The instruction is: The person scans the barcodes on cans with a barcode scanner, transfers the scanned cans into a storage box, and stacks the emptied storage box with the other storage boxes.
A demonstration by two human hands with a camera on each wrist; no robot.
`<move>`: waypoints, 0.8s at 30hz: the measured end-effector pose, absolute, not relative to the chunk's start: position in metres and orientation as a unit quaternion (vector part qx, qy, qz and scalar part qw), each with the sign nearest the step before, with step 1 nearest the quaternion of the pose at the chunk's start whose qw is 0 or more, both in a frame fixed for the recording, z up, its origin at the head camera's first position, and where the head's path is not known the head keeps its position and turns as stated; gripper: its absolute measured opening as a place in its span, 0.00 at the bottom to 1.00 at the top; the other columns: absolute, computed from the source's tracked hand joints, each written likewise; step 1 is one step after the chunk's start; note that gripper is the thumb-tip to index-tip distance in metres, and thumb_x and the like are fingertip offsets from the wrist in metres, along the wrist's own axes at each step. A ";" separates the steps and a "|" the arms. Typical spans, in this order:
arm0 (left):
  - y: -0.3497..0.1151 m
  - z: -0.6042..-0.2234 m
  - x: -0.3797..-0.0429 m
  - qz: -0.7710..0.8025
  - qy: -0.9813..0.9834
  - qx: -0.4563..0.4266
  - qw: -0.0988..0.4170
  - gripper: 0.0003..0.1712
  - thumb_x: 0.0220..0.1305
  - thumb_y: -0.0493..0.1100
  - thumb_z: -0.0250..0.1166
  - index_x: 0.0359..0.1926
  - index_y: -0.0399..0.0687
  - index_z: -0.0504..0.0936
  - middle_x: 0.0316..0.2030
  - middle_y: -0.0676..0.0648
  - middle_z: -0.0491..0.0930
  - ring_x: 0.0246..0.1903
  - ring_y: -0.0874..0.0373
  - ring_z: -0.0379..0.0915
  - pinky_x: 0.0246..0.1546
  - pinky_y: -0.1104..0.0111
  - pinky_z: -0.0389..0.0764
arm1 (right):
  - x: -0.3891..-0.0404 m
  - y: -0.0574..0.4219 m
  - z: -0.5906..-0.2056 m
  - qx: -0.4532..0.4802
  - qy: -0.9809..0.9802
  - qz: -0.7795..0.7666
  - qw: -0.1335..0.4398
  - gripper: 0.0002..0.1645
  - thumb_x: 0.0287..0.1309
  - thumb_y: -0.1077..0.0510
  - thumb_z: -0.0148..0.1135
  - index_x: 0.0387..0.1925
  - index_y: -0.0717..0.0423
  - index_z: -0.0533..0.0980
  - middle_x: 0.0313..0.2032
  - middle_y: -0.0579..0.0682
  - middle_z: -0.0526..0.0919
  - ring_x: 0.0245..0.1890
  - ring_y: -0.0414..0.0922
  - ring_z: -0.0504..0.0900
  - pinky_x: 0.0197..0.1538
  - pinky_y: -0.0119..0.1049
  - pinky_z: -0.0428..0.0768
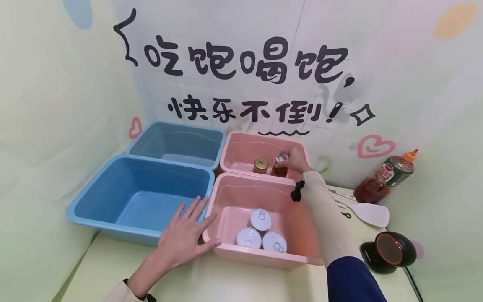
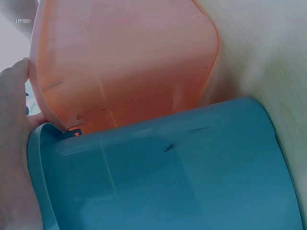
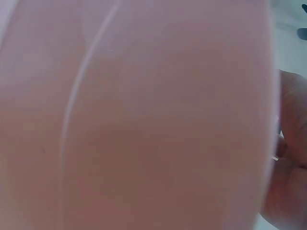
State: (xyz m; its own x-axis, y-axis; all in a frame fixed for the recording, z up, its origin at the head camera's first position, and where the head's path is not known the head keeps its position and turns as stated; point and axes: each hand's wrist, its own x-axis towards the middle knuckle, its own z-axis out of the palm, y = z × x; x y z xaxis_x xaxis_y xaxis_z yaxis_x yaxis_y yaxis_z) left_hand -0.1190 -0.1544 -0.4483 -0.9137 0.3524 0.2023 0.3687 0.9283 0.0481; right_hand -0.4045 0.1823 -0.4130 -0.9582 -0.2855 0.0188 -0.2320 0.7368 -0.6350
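Observation:
Inside the back pink bin (image 1: pixel 241 153), my right hand (image 1: pixel 296 160) pinches a small brownish-red jar (image 1: pixel 280 171) by its pale top. A gold-topped can (image 1: pixel 261 165) stands just left of that jar. With fingers spread, my left hand (image 1: pixel 185 239) rests over the adjoining rims of the front blue bin (image 1: pixel 113 226) and front pink bin (image 1: pixel 256 261). Three pull-tab cans (image 1: pixel 261 219) stand together in the front pink bin. In the right wrist view a pink bin wall (image 3: pixel 163 120) fills most of the picture and hides the jar.
A second blue bin (image 1: pixel 177 130) stands at the back left. To the right lie a white spatula (image 1: pixel 371 214) and a small black key-like item (image 1: pixel 346 215), near a sauce bottle (image 1: pixel 388 176) and a black round device (image 1: pixel 396 249). A lettered wall sheet (image 1: pixel 234 25) hangs behind.

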 end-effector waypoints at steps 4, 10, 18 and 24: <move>-0.154 -0.448 -0.120 -0.044 -0.977 -0.183 0.099 0.44 0.60 0.81 0.49 0.70 0.66 0.72 0.78 0.45 0.55 0.77 0.43 0.50 0.73 0.40 0.54 | -0.405 0.182 -0.416 -0.143 0.939 -0.310 0.041 0.16 0.47 0.62 0.78 0.40 0.62 0.86 0.33 0.56 0.88 0.32 0.49 0.79 0.36 0.34 0.77; -0.154 -0.447 -0.121 -0.041 -0.977 -0.184 0.102 0.44 0.60 0.81 0.49 0.70 0.67 0.72 0.78 0.45 0.55 0.77 0.43 0.51 0.73 0.41 0.55 | -0.403 0.180 -0.419 -0.145 0.948 -0.280 0.051 0.18 0.49 0.61 0.77 0.44 0.61 0.84 0.40 0.58 0.86 0.42 0.53 0.78 0.46 0.43 0.78; -0.154 -0.448 -0.118 -0.041 -0.977 -0.186 0.095 0.45 0.60 0.81 0.48 0.71 0.67 0.70 0.78 0.45 0.55 0.77 0.43 0.50 0.73 0.40 0.55 | -0.400 0.181 -0.433 -0.139 0.947 -0.285 0.052 0.21 0.47 0.61 0.78 0.45 0.62 0.84 0.45 0.61 0.86 0.43 0.54 0.80 0.47 0.45 0.81; -0.154 -0.448 -0.117 -0.043 -0.977 -0.183 0.099 0.44 0.60 0.81 0.49 0.70 0.67 0.71 0.78 0.45 0.55 0.77 0.43 0.51 0.73 0.40 0.55 | -0.399 0.179 -0.437 -0.116 0.940 -0.316 0.056 0.22 0.47 0.61 0.78 0.46 0.62 0.84 0.42 0.60 0.86 0.41 0.52 0.80 0.42 0.39 0.81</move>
State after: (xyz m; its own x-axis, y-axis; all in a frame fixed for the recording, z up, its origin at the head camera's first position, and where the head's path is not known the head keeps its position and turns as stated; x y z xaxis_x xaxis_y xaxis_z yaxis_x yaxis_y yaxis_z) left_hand -0.1173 -0.1535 -0.4479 -0.9134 0.3497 0.2085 0.3666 0.9292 0.0472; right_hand -0.3986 0.1792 -0.4372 -0.9666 -0.2544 -0.0322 -0.1834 0.7737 -0.6065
